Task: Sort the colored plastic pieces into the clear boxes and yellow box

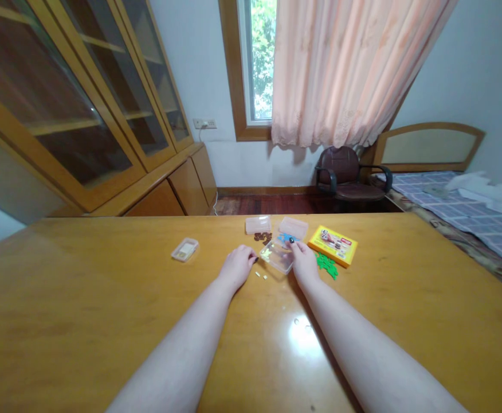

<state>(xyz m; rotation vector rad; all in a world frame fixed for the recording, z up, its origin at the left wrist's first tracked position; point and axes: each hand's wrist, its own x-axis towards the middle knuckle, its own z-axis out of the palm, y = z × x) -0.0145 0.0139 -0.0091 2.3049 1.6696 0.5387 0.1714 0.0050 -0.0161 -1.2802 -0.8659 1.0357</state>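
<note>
My right hand grips the edge of a clear plastic box, which is tilted above the table. Pale yellow pieces show at the box's left end; I cannot tell whether all of them lie inside. My left hand is just left of the box, fingers curled together near the tabletop; whatever they may hold is too small to make out. Two small pale pieces lie on the table between the hands. Brown pieces and blue pieces lie behind the box, and green pieces lie right of my right hand.
Two clear plastic containers stand at the table's back edge. A yellow picture box lies at the right, beside the green pieces. Another small clear case sits on the left. Beyond the wooden table stands a chair.
</note>
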